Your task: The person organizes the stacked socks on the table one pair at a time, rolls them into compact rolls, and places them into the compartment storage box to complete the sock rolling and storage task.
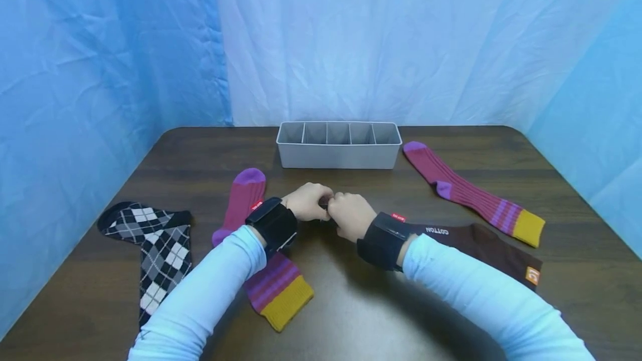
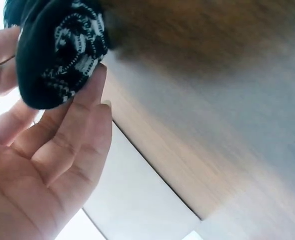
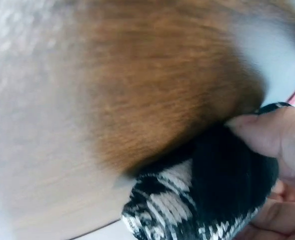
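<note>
A rolled-up black sock with a white pattern point(image 2: 62, 55) is held between both hands above the middle of the table; in the head view the hands hide nearly all of it. My left hand point(image 1: 307, 202) has its fingers curled about one end of the roll. From the other side my right hand point(image 1: 351, 215) grips it, and the right wrist view shows the thumb pressed on the black part of the rolled sock point(image 3: 222, 170). The two hands are close together, seemingly touching in the head view.
A grey divided box point(image 1: 338, 156) stands at the back. Left lie a flat argyle sock point(image 1: 168, 255) and a magenta sock with yellow cuff point(image 1: 286, 299), partly under the left arm. Right are a matching magenta sock point(image 1: 471, 194) and a brown sock point(image 1: 481, 247), partly covered by the right arm.
</note>
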The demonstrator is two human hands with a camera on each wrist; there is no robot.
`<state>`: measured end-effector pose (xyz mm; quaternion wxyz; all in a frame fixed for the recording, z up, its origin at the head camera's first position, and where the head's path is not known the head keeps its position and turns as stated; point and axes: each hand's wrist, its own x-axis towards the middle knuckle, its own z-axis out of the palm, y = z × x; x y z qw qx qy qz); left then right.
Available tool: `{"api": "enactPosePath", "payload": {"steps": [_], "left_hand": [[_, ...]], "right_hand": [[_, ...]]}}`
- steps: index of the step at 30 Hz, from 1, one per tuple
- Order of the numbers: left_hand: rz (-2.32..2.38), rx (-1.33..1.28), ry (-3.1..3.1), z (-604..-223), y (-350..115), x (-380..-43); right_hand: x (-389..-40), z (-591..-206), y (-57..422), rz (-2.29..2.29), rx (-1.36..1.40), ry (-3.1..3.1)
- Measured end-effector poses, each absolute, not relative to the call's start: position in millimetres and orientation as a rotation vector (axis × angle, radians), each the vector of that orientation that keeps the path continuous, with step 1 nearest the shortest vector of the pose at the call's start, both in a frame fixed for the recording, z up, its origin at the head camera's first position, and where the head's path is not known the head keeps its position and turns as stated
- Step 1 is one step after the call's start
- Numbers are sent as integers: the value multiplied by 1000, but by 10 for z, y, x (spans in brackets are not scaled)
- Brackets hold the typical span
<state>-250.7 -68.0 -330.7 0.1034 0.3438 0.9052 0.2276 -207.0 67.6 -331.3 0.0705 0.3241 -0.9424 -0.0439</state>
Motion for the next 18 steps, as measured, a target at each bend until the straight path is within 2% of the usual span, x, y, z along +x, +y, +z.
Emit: {"api": "enactPosePath", "payload": {"steps": [6,10,15,18], "left_hand": [[830,1033,2656,-3273,-726,-2509],[983,981,2740,-3097,-836,-2541],[1168,596,3046,-2800,-1094,-2656],[1209,315,3150,-2745,-1232,-2736]], "right_hand": [[-2194,-3257,782,-68,925,-2916],[-2312,-2990,988,23,787,-2957],[-2611,-2487,1345,133,494,-2950],[-2783,-2281,1507,206,308,-2976]]}}
